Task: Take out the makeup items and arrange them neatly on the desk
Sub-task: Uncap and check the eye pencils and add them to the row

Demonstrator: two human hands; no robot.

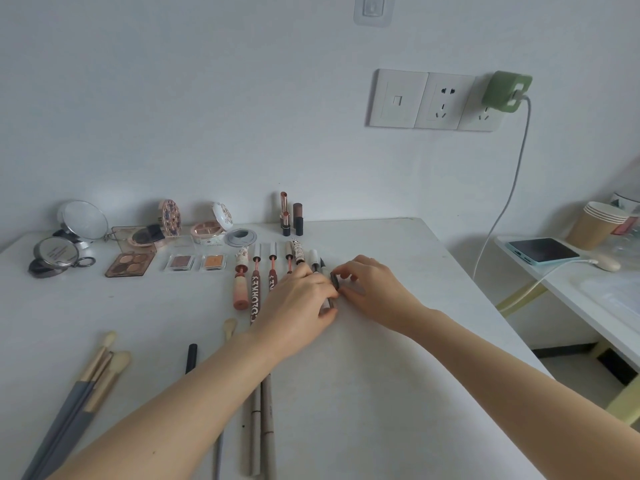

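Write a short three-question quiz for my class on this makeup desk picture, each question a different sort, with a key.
1. True or false: the two lipsticks by the wall stand upright.
2. Multiple choice: where does the phone lie? A) on the desk among the brushes B) on the side table to the right C) on the floor
3. Fill in: both hands meet at the right end of the row of lip glosses, the left hand and right hand handling a small dark ____.

Key: 1 true; 2 B; 3 tube.
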